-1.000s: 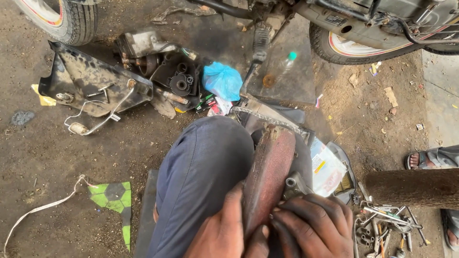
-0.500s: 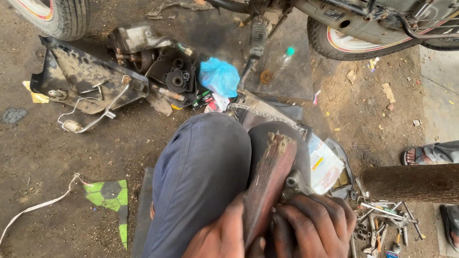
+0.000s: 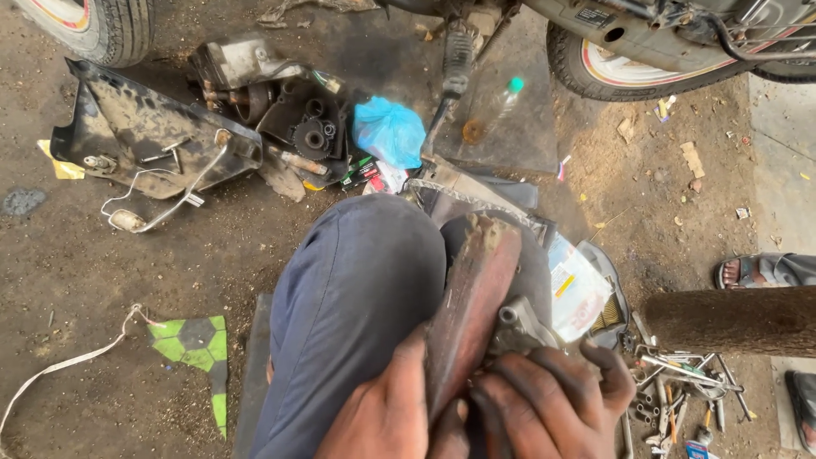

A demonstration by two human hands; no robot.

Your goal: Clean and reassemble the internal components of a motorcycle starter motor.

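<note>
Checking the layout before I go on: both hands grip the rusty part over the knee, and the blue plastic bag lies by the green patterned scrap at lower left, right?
Not quite. In the head view both hands, left hand and right hand, do grip the rusty part, but the blue plastic bag lies up by the dark engine parts, far from the green patterned scrap.

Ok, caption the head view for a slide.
Both hands, left and right, grip a rusty metal part over the knee.
</note>
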